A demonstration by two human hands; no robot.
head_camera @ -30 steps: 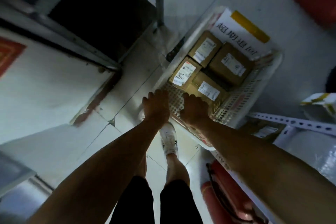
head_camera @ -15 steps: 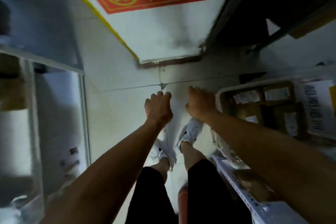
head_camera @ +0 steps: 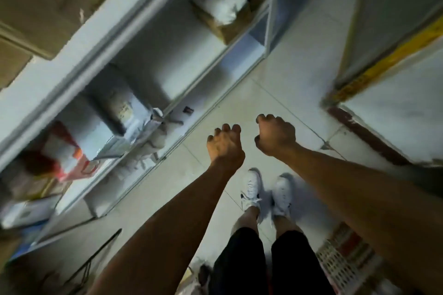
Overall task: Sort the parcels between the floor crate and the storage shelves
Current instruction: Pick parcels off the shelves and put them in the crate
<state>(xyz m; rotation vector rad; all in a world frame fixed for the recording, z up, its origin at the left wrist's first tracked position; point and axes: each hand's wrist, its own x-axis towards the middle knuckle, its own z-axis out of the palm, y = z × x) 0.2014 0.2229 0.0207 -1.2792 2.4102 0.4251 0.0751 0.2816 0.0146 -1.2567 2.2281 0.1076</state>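
The storage shelves [head_camera: 134, 38] run along the person's left, pale metal, tilted across the view and blurred. On the lower shelf sit the parcels: a grey-wrapped parcel [head_camera: 115, 105] with a label on its face, a red-and-white box [head_camera: 64, 151] nearer the person, and, at the far end, a brown carton [head_camera: 223, 24] with a white bag [head_camera: 225, 5] on top. Larger cardboard boxes [head_camera: 48, 0] rest on the shelf above. Of the floor crate [head_camera: 345, 258] only a corner shows, a white lattice wall at the lower right, just beside the person's right leg; what it holds cannot be made out. Both arms reach forward over the tiled floor [head_camera: 275, 84], well clear of shelves and crate. The left hand [head_camera: 225, 146] is curled, knuckles up, fingers bent under, and nothing shows in it. The right hand [head_camera: 275, 135] is likewise loosely fisted and looks empty, though the palm faces away, so I cannot be sure. The two hands are near each other but apart. Below them stand two white sneakers [head_camera: 266, 191] side by side on the tiles, with black shorts [head_camera: 263, 261] above. Off to the right, a yellow stripe [head_camera: 383, 64] edges a raised white surface.
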